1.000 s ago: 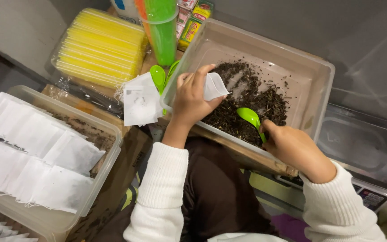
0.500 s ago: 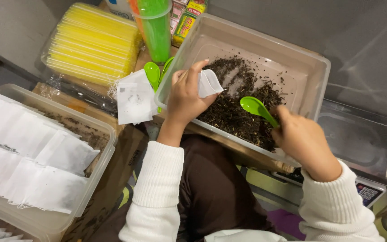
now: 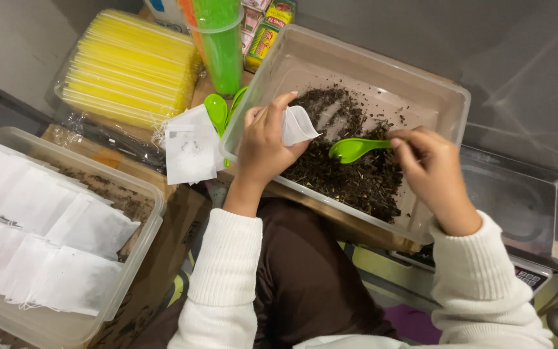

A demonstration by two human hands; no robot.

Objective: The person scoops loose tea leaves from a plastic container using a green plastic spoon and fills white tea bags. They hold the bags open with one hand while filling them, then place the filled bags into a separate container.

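A person in a white knitted sweater works over a clear plastic tub (image 3: 444,106) half covered with dark loose tea (image 3: 356,171), the left hand (image 3: 263,145) closed around a small white filter bag (image 3: 297,125) held at the tub's near left corner, its mouth turned toward the right hand (image 3: 431,174), which pinches the handle of a green spoon (image 3: 353,148) poised just above the tea inside the tub. The spoon's bowl sits just beside the bag but not yet over its opening; a tilt or a shaky pass there would likely scatter tea back into the tub or over its rim, and a loose grip could let the soft bag fold shut. Counted: one tub of tea, one spoon in hand, two more green spoons (image 3: 216,110) resting against the tub's left wall, one bag in hand, a few empty bags (image 3: 188,152) lying left of the tub, one second tub (image 3: 146,239) further left holding too many filled bags to count, one yellow pack (image 3: 127,71) and one green cup (image 3: 222,45) beyond the tub's left corner, one metal tray (image 3: 527,207) to its right
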